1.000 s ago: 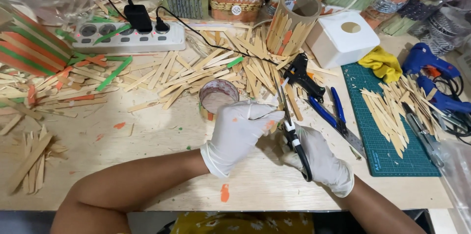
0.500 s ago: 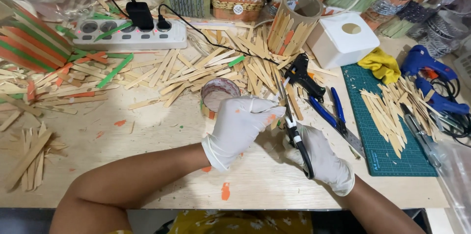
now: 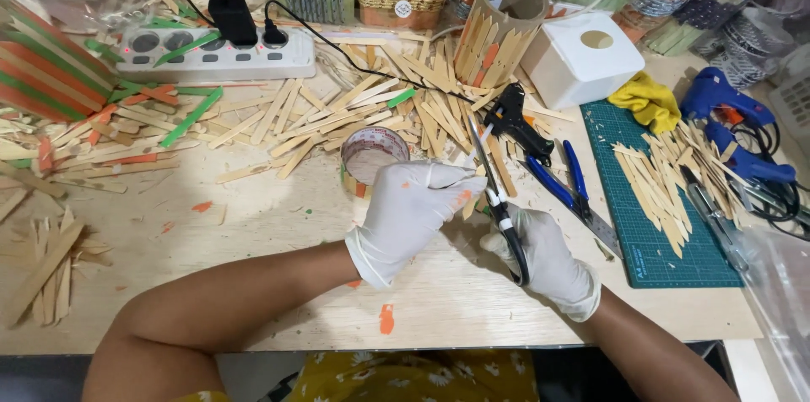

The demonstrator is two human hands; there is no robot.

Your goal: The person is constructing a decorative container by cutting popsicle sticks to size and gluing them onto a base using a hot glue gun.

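Both hands wear white gloves and meet at the middle of the wooden table (image 3: 253, 233). My right hand (image 3: 548, 263) grips black-handled scissors (image 3: 498, 199) whose blades point away from me. My left hand (image 3: 413, 212) pinches a thin wooden craft stick (image 3: 468, 204) right beside the blades. A small round cup (image 3: 373, 153) with a clear top, ringed with sticks, stands just beyond my left hand.
Loose wooden, green and orange craft sticks (image 3: 354, 111) litter the table. A white power strip (image 3: 211, 52) lies at the back left. A black glue gun (image 3: 519, 119), blue pliers (image 3: 561, 187), a green cutting mat (image 3: 666, 225), a white box (image 3: 586, 60) and blue glue guns (image 3: 734, 119) sit to the right.
My hands and the scissors have barely shifted; the left hand stays over the stick at the blades.
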